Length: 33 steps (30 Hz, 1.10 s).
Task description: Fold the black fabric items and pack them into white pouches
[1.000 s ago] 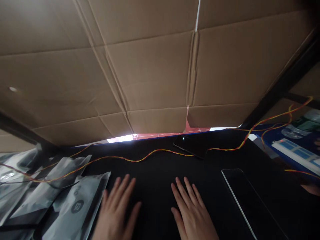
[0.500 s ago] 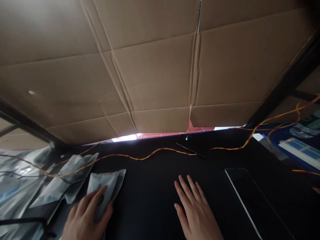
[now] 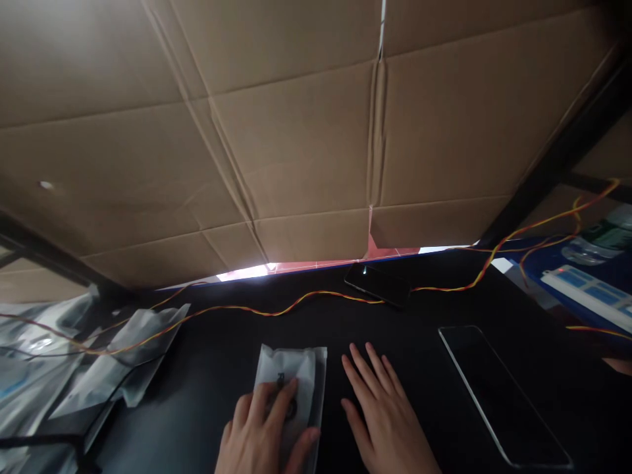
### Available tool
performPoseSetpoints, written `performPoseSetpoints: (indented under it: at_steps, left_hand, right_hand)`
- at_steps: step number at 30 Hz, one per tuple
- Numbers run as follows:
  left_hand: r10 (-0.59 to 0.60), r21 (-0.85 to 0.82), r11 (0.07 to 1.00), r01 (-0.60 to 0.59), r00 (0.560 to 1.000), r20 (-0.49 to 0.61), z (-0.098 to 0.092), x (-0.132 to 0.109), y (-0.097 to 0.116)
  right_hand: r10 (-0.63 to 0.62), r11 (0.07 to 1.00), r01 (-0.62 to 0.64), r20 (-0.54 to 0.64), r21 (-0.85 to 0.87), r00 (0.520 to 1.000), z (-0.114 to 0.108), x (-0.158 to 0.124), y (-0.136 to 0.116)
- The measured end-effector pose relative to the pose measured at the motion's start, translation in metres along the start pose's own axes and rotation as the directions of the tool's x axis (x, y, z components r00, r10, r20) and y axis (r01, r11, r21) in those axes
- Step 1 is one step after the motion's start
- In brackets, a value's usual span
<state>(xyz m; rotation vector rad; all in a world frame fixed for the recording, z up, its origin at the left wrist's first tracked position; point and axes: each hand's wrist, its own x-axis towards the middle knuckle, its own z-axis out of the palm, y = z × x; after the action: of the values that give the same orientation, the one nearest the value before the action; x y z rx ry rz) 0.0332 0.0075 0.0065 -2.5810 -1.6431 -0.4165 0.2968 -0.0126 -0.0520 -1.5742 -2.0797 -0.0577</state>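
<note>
My left hand (image 3: 266, 428) is on a frosted plastic bag (image 3: 301, 395) with dark printing, its fingers across the top and its thumb by the right edge. What lies inside the bag cannot be made out. Just right of it, my right hand (image 3: 385, 421) rests flat on the black table (image 3: 207, 368), fingers spread, holding nothing. A phone-like slab with a dark face and pale edge (image 3: 503, 395) lies farther right.
A dark phone (image 3: 378, 284) lies at the back beside a twisted red-yellow wire (image 3: 276, 312). More plastic bags (image 3: 133, 355) are at the left. Cardboard (image 3: 306, 145) walls off the back. On the right are a blue-and-white box (image 3: 592, 289) and a clear bottle (image 3: 597, 243).
My left hand has moved right, bringing the frosted plastic bag with it across the table, close to my right hand. The right hand stays flat in place. The view has shifted slightly.
</note>
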Motion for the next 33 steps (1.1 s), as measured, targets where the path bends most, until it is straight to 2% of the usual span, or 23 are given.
performPoseSetpoints:
  at_steps: [2, 6, 8, 11, 13, 15, 17, 21, 23, 28, 33]
  left_hand:
    - [0.034, 0.038, 0.999, -0.033, 0.999, -0.015, 0.006, 0.009, 0.009]
    - [0.259, 0.154, 0.958, -0.244, 0.961, -0.092, 0.013, 0.029, 0.020]
    - [0.299, 0.189, 0.941, -0.280, 0.951, -0.081, 0.020, 0.033, 0.022]
    - [0.203, 0.157, 0.969, -0.192, 0.978, -0.052, 0.030, 0.030, 0.024]
    - [0.123, 0.114, 0.986, -0.121, 0.992, -0.012, 0.033, 0.028, 0.024]
    - [0.064, 0.080, 0.995, -0.066, 0.998, 0.020, 0.034, 0.029, 0.026]
    - [0.059, 0.053, 0.997, -0.059, 0.998, 0.005, 0.033, 0.033, 0.028]
    - [0.177, 0.052, 0.984, -0.173, 0.981, -0.080, 0.034, 0.040, 0.032]
    - [0.198, 0.056, 0.980, -0.193, 0.976, -0.092, 0.035, 0.039, 0.032]
    - [0.155, -0.036, 0.987, -0.157, 0.986, -0.057, 0.035, 0.033, 0.032]
    - [0.050, -0.054, 0.997, -0.053, 0.998, -0.047, 0.045, 0.030, 0.036]
  right_hand:
    - [-0.007, 1.000, 0.007, 0.001, -0.001, 1.000, -0.001, 0.000, 0.000]
    - [0.000, 1.000, 0.000, -0.001, -0.004, 1.000, -0.003, 0.002, -0.003]
    - [0.012, 1.000, -0.012, -0.004, 0.004, 1.000, -0.003, 0.002, -0.004]
    - [0.049, 0.998, -0.048, -0.033, 0.039, 0.998, -0.002, 0.004, -0.004]
    - [0.138, 0.987, -0.134, -0.045, 0.094, 0.989, -0.003, 0.010, -0.003]
    - [0.266, 0.951, -0.267, 0.029, 0.156, 0.964, -0.007, 0.020, -0.003]
    - [0.345, 0.911, -0.367, 0.142, 0.189, 0.928, -0.014, 0.033, -0.004]
    - [0.380, 0.869, -0.441, 0.269, 0.225, 0.885, -0.021, 0.062, -0.005]
    - [0.397, 0.834, -0.487, 0.331, 0.258, 0.856, -0.020, 0.074, -0.005]
    - [0.410, 0.759, -0.559, 0.422, 0.333, 0.808, -0.016, 0.086, -0.004]
    - [0.401, 0.748, -0.573, 0.461, 0.333, 0.791, -0.016, 0.079, -0.004]
